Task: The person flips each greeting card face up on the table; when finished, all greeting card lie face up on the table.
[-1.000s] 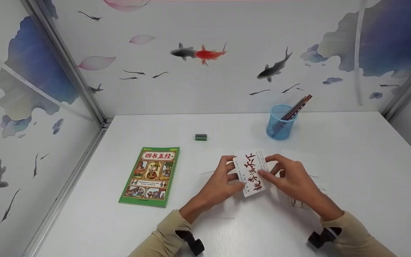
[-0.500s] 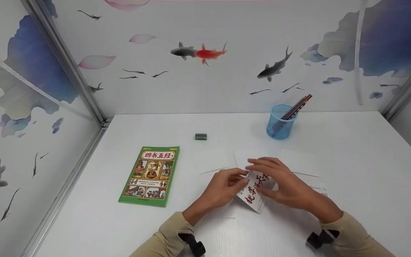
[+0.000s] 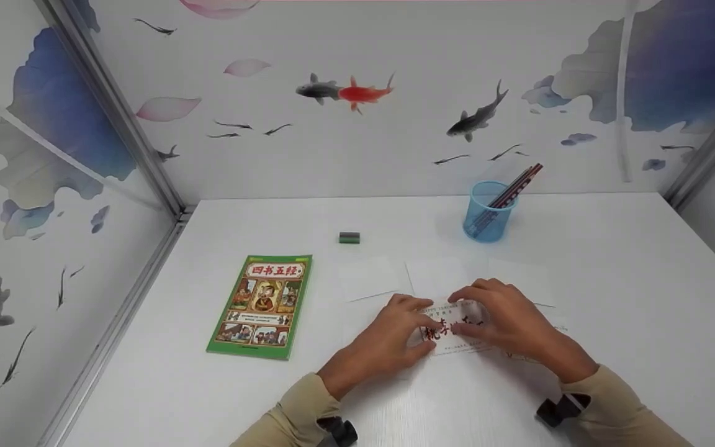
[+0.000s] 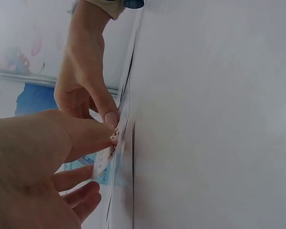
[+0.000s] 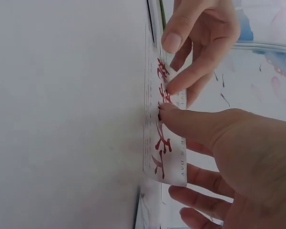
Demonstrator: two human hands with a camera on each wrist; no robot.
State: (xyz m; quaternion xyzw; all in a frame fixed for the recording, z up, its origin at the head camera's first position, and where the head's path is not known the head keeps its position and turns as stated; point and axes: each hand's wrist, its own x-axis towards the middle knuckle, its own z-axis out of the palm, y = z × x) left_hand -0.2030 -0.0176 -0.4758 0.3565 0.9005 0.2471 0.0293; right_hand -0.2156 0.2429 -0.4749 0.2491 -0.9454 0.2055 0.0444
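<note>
Between both hands is a greeting card [image 3: 462,345], white with red brush lettering and small "Teacher's Day" print. It is tilted just above the white table in the right wrist view. My left hand [image 3: 385,335] holds its left end, a finger lying on the printed face and other fingers behind. My right hand [image 3: 516,323] pinches the card, its thumb [image 5: 190,125] on the face and its fingers [image 5: 205,202] behind. Another printed card [image 3: 562,329] lies partly hidden under my right wrist.
A green-bordered comic-style book [image 3: 261,308] lies at left. A small green and grey block [image 3: 349,238] sits farther back. A blue cup [image 3: 488,217] with several pencils [image 3: 522,185] stands at back right. Pale sheets [image 3: 373,278] lie beyond my hands. Decorated panels enclose the table.
The card has been turned so that its lettering, steeply slanted before, runs nearly level. My hands have shifted their hold around it and come lower and closer to the table.
</note>
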